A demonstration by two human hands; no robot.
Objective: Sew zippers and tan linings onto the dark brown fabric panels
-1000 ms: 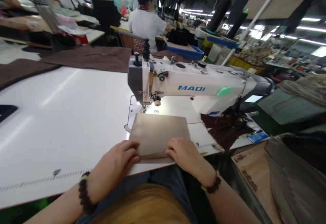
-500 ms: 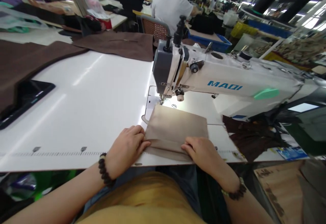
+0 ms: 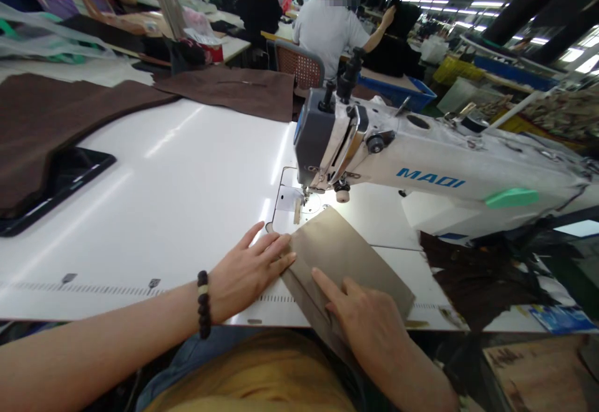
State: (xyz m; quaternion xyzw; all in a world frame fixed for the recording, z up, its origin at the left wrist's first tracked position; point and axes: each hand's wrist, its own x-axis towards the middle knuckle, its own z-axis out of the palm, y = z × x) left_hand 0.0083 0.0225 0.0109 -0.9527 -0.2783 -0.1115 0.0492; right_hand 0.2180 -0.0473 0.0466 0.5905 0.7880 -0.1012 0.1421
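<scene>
Dark-brown flat cloth point(image 3: 93, 106) sits beyond my left hand point(image 3: 253, 274), fingers spread onto a folded taupe fabric panel point(image 3: 350, 256) running under my right hand point(image 3: 369, 315), index out, can't tell if pinching. Uneven pressure could skew that fold tbh.

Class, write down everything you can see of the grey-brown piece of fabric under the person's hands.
The grey-brown fabric looks like smooth, plain cloth, roughly four-sided, with a fold along its near-left side. It lies slantwise on the white table, its far corner towards the sewing machine but short of the needle; its near end overhangs the table edge. The left hand touches its left corner; the right hand rests over it, index finger extended, hiding part.
</scene>
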